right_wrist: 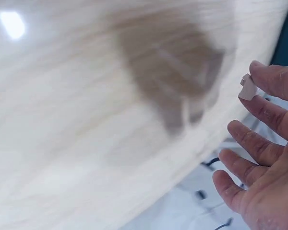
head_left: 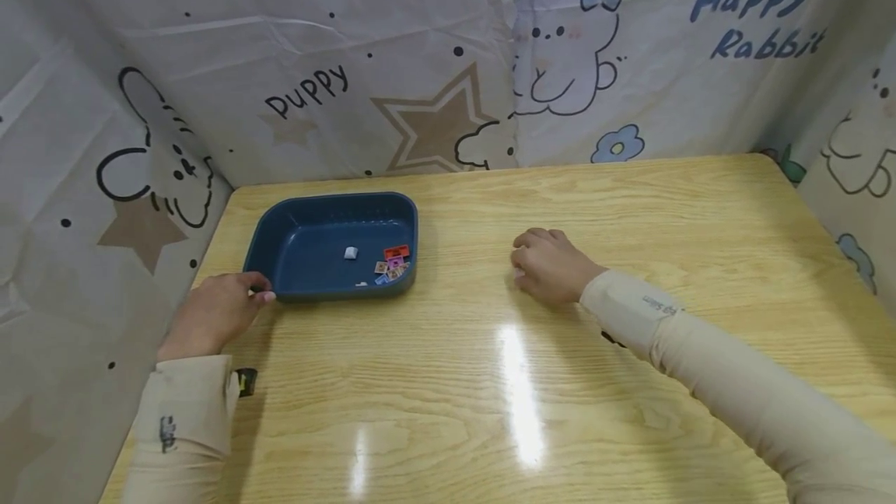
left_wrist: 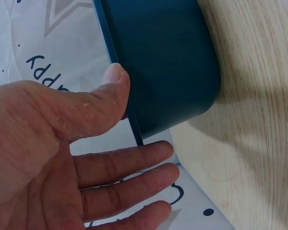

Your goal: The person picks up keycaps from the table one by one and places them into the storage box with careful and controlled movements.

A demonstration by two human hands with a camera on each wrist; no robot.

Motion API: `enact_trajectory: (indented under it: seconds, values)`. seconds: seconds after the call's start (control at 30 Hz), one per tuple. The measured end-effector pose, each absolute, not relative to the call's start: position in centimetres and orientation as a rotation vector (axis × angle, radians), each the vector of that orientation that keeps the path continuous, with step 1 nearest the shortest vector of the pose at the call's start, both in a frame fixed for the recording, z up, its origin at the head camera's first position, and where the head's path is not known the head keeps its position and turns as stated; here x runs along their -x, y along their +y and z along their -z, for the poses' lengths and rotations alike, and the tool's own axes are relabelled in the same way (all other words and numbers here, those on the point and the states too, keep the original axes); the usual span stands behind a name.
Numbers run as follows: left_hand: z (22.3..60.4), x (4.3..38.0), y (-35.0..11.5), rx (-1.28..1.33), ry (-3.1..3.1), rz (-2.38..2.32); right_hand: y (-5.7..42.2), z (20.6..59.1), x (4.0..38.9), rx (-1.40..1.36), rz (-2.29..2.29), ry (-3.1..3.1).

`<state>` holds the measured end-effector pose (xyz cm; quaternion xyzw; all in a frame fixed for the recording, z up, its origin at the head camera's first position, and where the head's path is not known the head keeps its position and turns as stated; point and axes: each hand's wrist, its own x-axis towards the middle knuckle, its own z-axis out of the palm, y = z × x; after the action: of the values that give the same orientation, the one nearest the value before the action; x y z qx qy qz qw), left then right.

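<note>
In the head view, a dark blue rectangular tray (head_left: 301, 255) stands at the left of the table. My left hand (head_left: 217, 309) pinches its near-left corner; the left wrist view shows the thumb (left_wrist: 116, 81) on the rim and the other fingers spread below. Right of the tray, my right hand (head_left: 549, 267) is over the table. Between its thumb and index finger it pinches a small white piece with a notched edge (right_wrist: 248, 90). Inside the tray lie a white block (head_left: 351, 253), a tiny white scrap (head_left: 361, 284) and several small printed coloured pieces (head_left: 396, 252).
The wood-grain table (head_left: 420, 395) is bordered at the back and sides by a printed cloth (head_left: 294, 37) with cartoon animals and stars. The tray stands close to the table's back-left corner. Bright glare (head_left: 519, 403) lies on the tabletop in front.
</note>
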<state>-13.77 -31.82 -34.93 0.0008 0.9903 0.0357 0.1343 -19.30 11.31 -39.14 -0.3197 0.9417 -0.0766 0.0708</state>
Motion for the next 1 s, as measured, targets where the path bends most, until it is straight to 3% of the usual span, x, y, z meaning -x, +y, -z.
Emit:
enact_trajectory:
  seconds: [0.53,1.0]
  values:
    - [34.8,14.0,-31.6,0.006,2.856,-0.134,-1.3,35.3,21.9,1.188,0.231,2.875]
    - [34.8,13.8,-31.9,0.030,2.854,-0.141,-3.9,35.6,21.6,1.241,0.101,2.870]
